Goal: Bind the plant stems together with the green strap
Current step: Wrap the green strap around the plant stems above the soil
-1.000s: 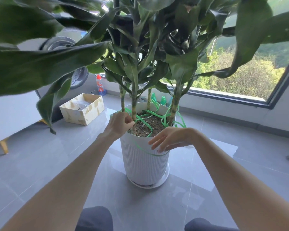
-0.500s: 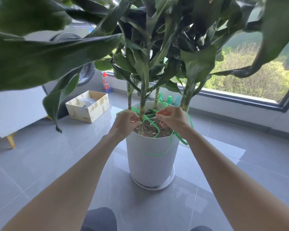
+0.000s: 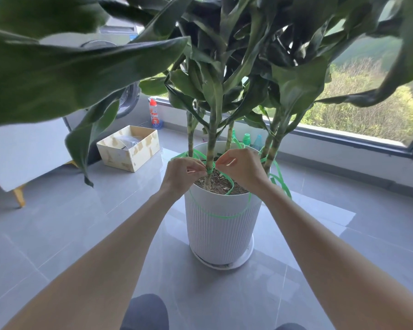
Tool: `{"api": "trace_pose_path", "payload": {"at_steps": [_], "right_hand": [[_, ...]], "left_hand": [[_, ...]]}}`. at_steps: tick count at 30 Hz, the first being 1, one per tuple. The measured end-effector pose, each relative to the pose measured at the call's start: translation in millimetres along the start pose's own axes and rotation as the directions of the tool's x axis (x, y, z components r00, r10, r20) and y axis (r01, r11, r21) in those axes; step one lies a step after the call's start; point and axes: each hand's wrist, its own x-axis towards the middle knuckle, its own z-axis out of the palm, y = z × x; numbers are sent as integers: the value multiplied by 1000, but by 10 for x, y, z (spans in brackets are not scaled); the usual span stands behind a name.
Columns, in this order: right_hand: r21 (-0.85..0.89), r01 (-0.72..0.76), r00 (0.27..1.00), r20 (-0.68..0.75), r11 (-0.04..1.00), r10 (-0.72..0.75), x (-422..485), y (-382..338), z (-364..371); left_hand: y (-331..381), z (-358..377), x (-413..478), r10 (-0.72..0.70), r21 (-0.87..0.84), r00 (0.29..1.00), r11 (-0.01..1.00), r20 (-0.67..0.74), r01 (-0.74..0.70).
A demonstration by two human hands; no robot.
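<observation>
Pinching the green strap [image 3: 209,170] on either side of the front stem [image 3: 211,148], the left hand [image 3: 184,172] and right hand [image 3: 241,169] sit close together at frame centre; slack loops drape over the white pot [image 3: 222,234].

Four slim, pale-banded plant stems [image 3: 211,148] stand nearly upright at the frame's centre, with the rightmost leaning outward. The green strap [image 3: 209,170], a thin, flat, bright band, crosses tightly round the front stem low down. Its slack hangs in loose loops below centre and to the right.
</observation>
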Motion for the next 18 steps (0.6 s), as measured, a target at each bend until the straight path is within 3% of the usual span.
{"api": "trace_pose_path", "payload": {"at_steps": [5, 11, 18], "right_hand": [[-15, 11, 999, -41, 1000, -11, -2, -12, 14], [54, -16, 999, -33, 998, 18, -6, -7, 39], [100, -59, 998, 7, 993, 59, -2, 35, 50]], "left_hand": [[-45, 3, 12, -78, -40, 997, 996, -5, 78], [-18, 6, -6, -158, -249, 986, 958, -55, 140], [-37, -37, -17, -232, -424, 972, 877, 34, 225]]}}
